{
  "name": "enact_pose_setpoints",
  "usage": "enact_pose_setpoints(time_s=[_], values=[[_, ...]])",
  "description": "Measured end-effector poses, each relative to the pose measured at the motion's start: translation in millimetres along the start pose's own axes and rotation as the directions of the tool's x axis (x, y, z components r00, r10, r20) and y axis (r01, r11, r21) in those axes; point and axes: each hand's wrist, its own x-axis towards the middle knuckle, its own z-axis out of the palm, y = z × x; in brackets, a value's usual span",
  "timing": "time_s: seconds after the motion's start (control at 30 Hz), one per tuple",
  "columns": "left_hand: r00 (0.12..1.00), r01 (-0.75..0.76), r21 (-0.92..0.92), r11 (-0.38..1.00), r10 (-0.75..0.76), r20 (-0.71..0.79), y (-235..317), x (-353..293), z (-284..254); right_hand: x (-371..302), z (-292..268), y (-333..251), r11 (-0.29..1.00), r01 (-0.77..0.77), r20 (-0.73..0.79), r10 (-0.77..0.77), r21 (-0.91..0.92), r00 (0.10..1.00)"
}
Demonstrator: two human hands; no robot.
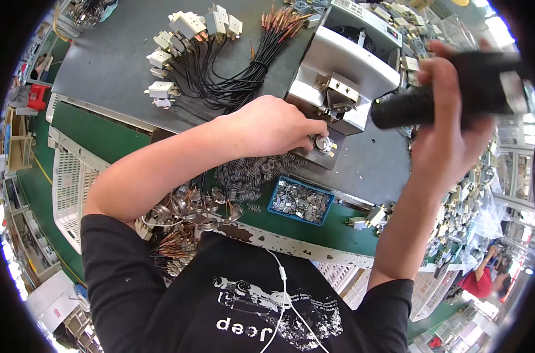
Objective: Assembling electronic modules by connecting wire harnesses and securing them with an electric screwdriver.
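My left hand (pixel 273 126) reaches across to the low base plate of the bench machine. Its fingertips are closed on a small round metal part (pixel 322 143) with brass-coloured tabs beside it. My right hand (pixel 450 126) is raised at the right, wrapped round a black power screwdriver (pixel 417 106) that points left towards the machine and is blurred at its back end. The tool's tip is apart from the metal part. Just beyond my left fingers stands the grey-white machine (pixel 352 56), with a metal fixture (pixel 341 91) at its front.
Behind my left arm lies a bundle of black cables (pixel 232 85) with white plug-like blocks (pixel 188 25). Nearer me are coiled springs (pixel 247 176), a blue tray (pixel 269 207) of small metal pieces and metal rings (pixel 208 223). More white blocks (pixel 450 217) are heaped at the right.
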Motion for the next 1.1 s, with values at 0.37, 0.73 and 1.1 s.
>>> enact_pose_setpoints(time_s=[0.37, 0.73, 1.1], values=[[0.997, -0.066, 0.003, 0.998, 0.067, -0.039, -6.5, -2.3, -0.3, 6.8, 5.7, -38.4, 0.97, 0.107, 0.178, -0.147, 0.218, 0.973], [0.999, -0.044, -0.059, 0.997, 0.044, 0.008, -2.6, -3.8, -4.4, -9.8, 50.0, -4.6, 0.946, 0.213, -0.214, -0.162, 0.244, 0.963], [0.999, -0.046, -0.043, 0.998, 0.046, 0.008, -2.0, -4.0, -3.5, -9.2, 54.3, -4.5, 0.983, 0.097, -0.234, -0.059, 0.154, 0.97]])
